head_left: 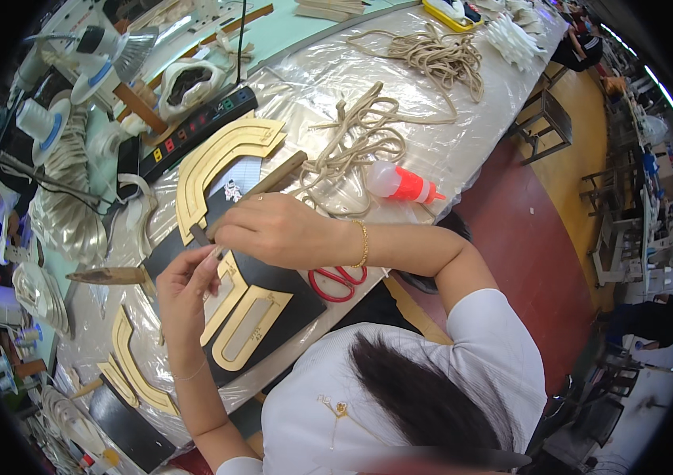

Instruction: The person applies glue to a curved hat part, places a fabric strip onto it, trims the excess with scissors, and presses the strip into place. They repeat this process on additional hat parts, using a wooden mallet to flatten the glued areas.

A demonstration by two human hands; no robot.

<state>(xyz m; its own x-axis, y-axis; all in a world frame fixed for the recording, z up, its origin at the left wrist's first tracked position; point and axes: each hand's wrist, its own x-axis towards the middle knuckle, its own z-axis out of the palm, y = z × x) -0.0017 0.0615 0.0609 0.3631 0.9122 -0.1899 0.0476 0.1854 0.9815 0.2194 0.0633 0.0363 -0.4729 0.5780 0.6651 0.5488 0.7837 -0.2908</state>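
My right hand [277, 229] is closed round a hammer; its wooden handle [285, 170] sticks out behind the fist and its dark head [199, 234] shows in front. Close beside it, my left hand [186, 281] pinches thumb and fingers together over the work, and what they hold is too small to make out. Beneath both hands lies a black board [273, 273]. On it rest pale yellow slotted templates, a U-shaped one [253, 324] near me and a large curved one [194, 178] farther off. A small pile of white bits [232, 190] sits beyond my right hand.
Red-handled scissors [338, 283] lie by my right forearm. Behind it are a red-and-clear bottle [404, 184] and tangled beige cord [360, 142]. A pointed wooden tool [106, 275] lies left of my left hand. A power strip [202, 131] and thread spools [41, 123] stand at the far left.
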